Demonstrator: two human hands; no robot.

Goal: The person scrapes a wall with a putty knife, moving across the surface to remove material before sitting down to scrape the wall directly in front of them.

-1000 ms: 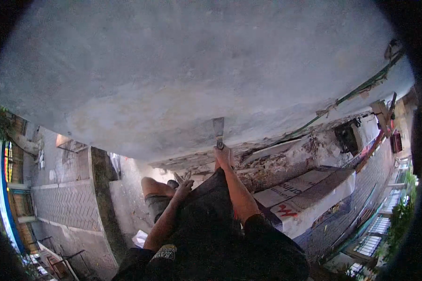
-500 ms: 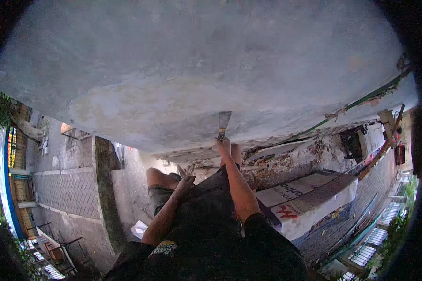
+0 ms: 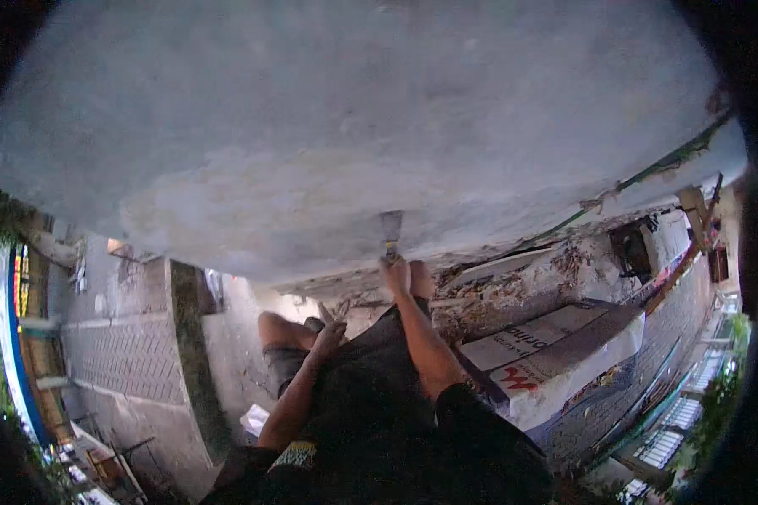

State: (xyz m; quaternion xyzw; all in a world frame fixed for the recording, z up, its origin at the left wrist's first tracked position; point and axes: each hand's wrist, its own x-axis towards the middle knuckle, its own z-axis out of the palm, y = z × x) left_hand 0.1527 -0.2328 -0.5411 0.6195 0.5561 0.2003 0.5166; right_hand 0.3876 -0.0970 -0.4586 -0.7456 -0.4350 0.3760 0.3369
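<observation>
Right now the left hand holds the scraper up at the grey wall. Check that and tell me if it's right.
Wrong hand: the head view shows the right hand holding the scraper up at the grey wall.

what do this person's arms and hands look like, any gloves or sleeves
The left hand and right hand look gloveless. Both forearms are bare below the short sleeves of a black shirt, which has a pale, blurred print.

A lettered, box-shaped object point(image 3: 556, 347) lies at right, zigzag-patterned paving point(image 3: 125, 362) at left, greenery point(image 3: 719, 404) far right.
</observation>
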